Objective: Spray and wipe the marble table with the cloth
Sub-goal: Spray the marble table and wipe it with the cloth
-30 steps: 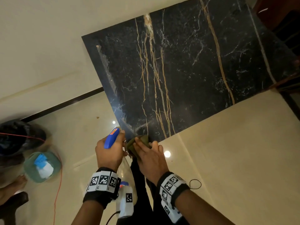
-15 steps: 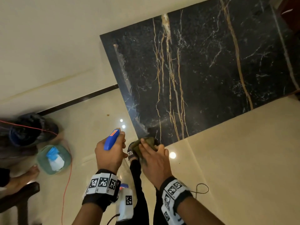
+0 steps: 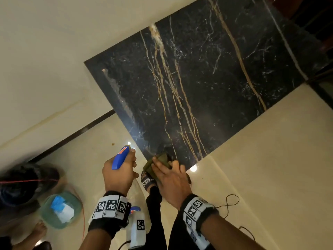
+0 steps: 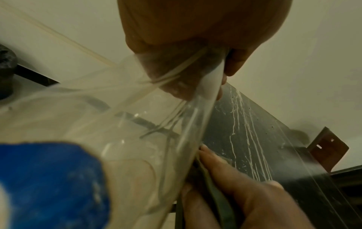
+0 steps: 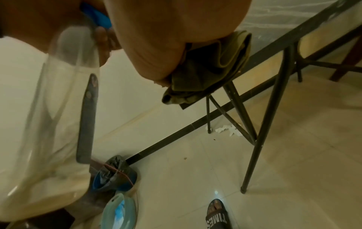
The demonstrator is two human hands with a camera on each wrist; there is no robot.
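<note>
Left hand point(image 3: 118, 173) grips clear plastic spray bottle with blue trigger head point(image 3: 120, 157), light, slick; hold at neck. Right hand point(image 3: 171, 177) presses folded olive-green cloth point(image 3: 160, 160), soft, on near corner of black gold-veined marble table point(image 3: 207, 91), hard, heavy. Right fingers hidden in wrist view; far table edge cropped.

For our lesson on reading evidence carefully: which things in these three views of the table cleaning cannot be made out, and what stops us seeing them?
- Spray bottle nozzle: the head view is too small to show any mist.
- Left hand trigger finger: left wrist view, hidden behind the blurred bottle.
- Right hand fingers: right wrist view, hidden by the palm over the cloth.
- Table far end: head view, cut off by the frame edge.
</note>
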